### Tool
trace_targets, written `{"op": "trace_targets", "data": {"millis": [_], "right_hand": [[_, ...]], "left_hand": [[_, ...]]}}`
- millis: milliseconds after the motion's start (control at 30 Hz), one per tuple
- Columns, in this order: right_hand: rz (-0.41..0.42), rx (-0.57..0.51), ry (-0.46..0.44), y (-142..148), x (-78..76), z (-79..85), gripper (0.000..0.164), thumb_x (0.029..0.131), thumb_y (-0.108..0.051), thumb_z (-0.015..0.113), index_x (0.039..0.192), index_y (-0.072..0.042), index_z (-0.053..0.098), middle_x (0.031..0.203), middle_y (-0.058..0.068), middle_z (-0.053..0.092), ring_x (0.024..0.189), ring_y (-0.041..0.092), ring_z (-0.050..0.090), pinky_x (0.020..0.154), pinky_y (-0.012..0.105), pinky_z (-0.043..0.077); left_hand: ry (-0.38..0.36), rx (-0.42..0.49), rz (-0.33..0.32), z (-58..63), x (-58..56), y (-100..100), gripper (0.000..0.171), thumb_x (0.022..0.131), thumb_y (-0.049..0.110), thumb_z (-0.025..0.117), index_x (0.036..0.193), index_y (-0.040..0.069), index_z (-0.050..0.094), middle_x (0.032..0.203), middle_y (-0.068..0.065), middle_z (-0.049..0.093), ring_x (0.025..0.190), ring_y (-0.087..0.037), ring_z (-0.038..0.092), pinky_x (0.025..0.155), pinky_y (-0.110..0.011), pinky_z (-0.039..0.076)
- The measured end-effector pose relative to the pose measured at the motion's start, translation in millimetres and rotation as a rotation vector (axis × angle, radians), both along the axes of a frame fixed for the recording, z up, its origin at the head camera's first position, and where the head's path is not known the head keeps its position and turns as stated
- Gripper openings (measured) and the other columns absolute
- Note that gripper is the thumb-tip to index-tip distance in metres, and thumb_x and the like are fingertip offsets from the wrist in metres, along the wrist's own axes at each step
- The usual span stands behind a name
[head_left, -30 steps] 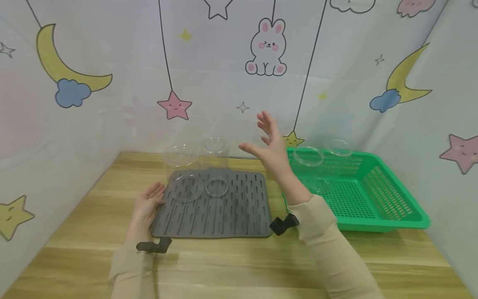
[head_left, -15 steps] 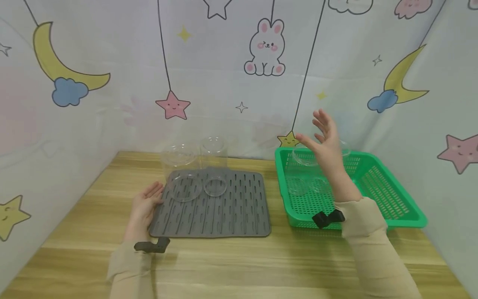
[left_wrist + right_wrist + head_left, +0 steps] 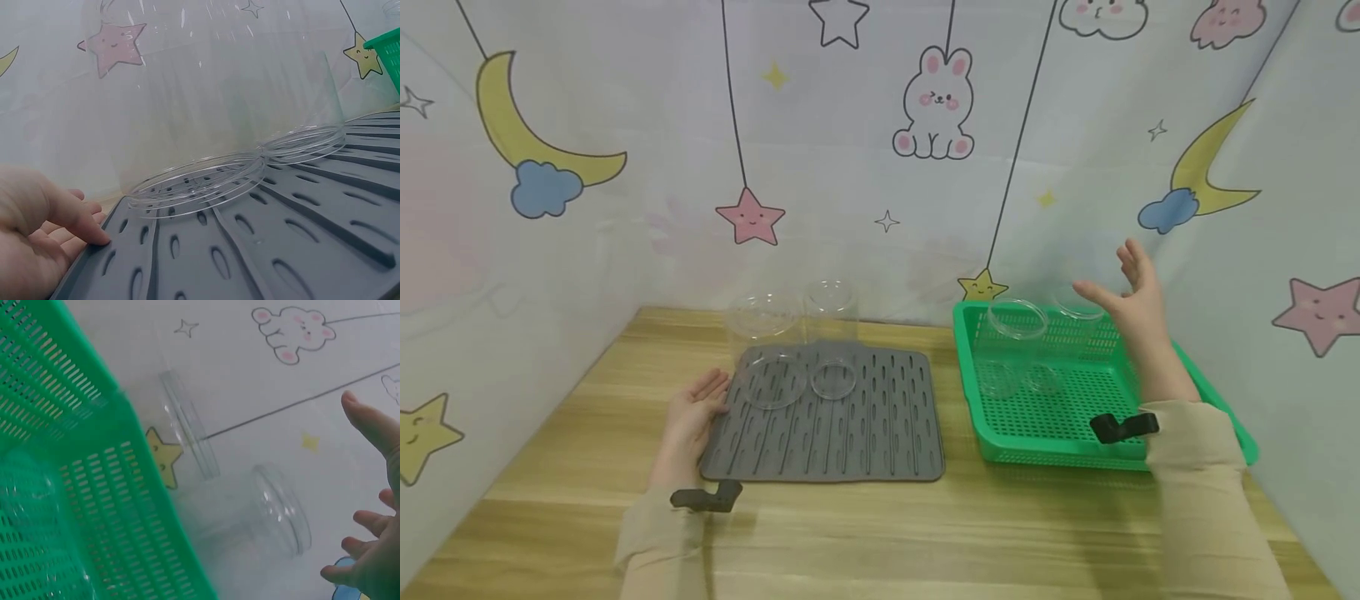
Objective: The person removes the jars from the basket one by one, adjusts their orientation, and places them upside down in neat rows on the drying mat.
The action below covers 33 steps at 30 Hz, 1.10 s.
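Observation:
My left hand (image 3: 688, 425) lies relaxed at the left edge of a grey slotted drying mat (image 3: 887, 442); in the left wrist view its thumb reaches the mat's edge. On the mat stand two clear cylindrical containers, a wide one (image 3: 765, 335) and a narrower one (image 3: 831, 310), side by side. Over the right part of a green plastic basket (image 3: 1075, 457), my right hand (image 3: 1138, 312) is raised, thumb and fingers spread, holding nothing. Two more clear containers stand upright in the basket, one at the left (image 3: 1017, 323), the other (image 3: 1078, 315) nearest my thumb.
Everything sits on a wood-grain table (image 3: 865, 542). A white curtain (image 3: 850, 167) with printed stars, moons and a rabbit closes off the back and sides. Dark wrist mounts (image 3: 1123, 427) sit at my cuffs. The basket's raised wall lies between its containers and the mat.
My right hand has moved right, from between the mat and the basket to beyond the basket's containers, staying spread. The left hand has stayed by the mat.

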State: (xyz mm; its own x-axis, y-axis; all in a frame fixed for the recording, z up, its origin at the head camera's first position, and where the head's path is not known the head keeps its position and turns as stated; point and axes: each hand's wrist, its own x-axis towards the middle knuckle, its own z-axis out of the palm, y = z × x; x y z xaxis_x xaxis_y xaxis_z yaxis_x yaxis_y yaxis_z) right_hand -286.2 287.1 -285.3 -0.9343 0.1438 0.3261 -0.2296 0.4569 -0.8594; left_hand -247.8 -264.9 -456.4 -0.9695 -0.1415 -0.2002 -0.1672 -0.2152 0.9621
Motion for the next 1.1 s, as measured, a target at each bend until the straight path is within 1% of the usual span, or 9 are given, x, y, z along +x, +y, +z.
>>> {"op": "trace_targets", "data": {"millis": [67,167,333,433,500,600,700,833,1100], "right_hand": [[0.016,0.023,-0.030,7.5,-2.3,-4.9,0.097,0.090,-0.029,0.070,0.158,-0.029,0.001,0.166,0.001,0.006,0.153,0.024,0.004,0.124,0.056,0.012],[0.063,0.039,-0.090,18.0,-6.5,-12.0,0.101,0.091,-0.026,0.069,0.158,-0.025,-0.007,0.166,0.006,0.000,0.153,0.030,0.002,0.122,0.059,0.012],[0.182,0.049,-0.188,34.7,-13.5,-24.4,0.102,0.094,-0.022,0.065,0.156,-0.018,-0.015,0.164,0.017,-0.005,0.151,0.036,-0.002,0.121,0.063,0.008],[0.263,0.071,-0.249,44.5,-18.0,-30.6,0.101,0.095,-0.019,0.064,0.155,-0.015,-0.017,0.164,0.020,-0.005,0.150,0.040,-0.005,0.119,0.066,0.005],[0.321,0.084,-0.295,50.0,-21.1,-34.1,0.101,0.095,-0.017,0.064,0.155,-0.013,-0.016,0.163,0.022,-0.009,0.148,0.043,-0.009,0.118,0.069,0.004],[0.405,0.117,-0.367,55.1,-25.2,-38.8,0.100,0.095,-0.014,0.063,0.155,-0.010,-0.016,0.162,0.025,-0.008,0.147,0.048,-0.009,0.115,0.071,0.008],[0.457,0.146,-0.406,56.6,-28.8,-42.2,0.099,0.095,-0.011,0.063,0.155,-0.008,-0.016,0.162,0.027,-0.003,0.146,0.050,-0.002,0.114,0.071,0.016],[0.467,0.158,-0.411,55.2,-33.9,-45.4,0.099,0.094,-0.013,0.064,0.155,-0.008,-0.013,0.161,0.026,0.003,0.145,0.051,0.007,0.114,0.068,0.022],[0.459,0.117,-0.403,52.8,-41.5,-54.5,0.093,0.093,-0.012,0.065,0.156,-0.005,-0.004,0.161,0.028,0.004,0.144,0.051,0.012,0.113,0.066,0.027]], "left_hand": [[-0.003,-0.001,-0.002,-0.3,0.7,-0.1,0.076,0.086,-0.022,0.035,0.155,-0.001,0.011,0.162,-0.020,0.014,0.150,-0.030,0.020,0.122,-0.029,0.024],[-0.008,-0.001,-0.001,-0.4,2.5,0.2,0.077,0.086,-0.022,0.035,0.155,0.000,0.011,0.162,-0.020,0.014,0.150,-0.029,0.020,0.122,-0.029,0.024],[-0.016,0.001,0.004,-2.3,4.4,0.5,0.076,0.086,-0.022,0.035,0.155,0.000,0.011,0.162,-0.019,0.014,0.150,-0.029,0.020,0.122,-0.030,0.023],[-0.019,0.006,0.005,-4.2,4.1,0.8,0.076,0.086,-0.022,0.035,0.155,0.000,0.010,0.162,-0.019,0.014,0.150,-0.029,0.020,0.122,-0.030,0.023],[-0.021,0.006,0.010,-4.9,3.8,1.3,0.077,0.086,-0.022,0.035,0.155,0.000,0.011,0.162,-0.019,0.015,0.150,-0.029,0.020,0.122,-0.030,0.023],[-0.025,0.002,0.020,-5.4,3.2,1.7,0.077,0.086,-0.022,0.036,0.155,0.000,0.012,0.162,-0.019,0.015,0.150,-0.029,0.021,0.122,-0.030,0.023],[-0.019,-0.007,0.023,-5.1,2.2,1.4,0.076,0.085,-0.022,0.036,0.155,-0.001,0.012,0.162,-0.020,0.016,0.149,-0.030,0.021,0.122,-0.031,0.023],[-0.007,-0.017,0.022,-4.1,0.7,0.8,0.076,0.085,-0.022,0.035,0.155,-0.001,0.013,0.162,-0.020,0.017,0.149,-0.030,0.022,0.122,-0.031,0.024],[-0.005,-0.015,0.036,-3.2,-1.9,1.6,0.076,0.085,-0.022,0.036,0.155,-0.001,0.014,0.162,-0.020,0.018,0.149,-0.029,0.023,0.122,-0.030,0.025]]}}
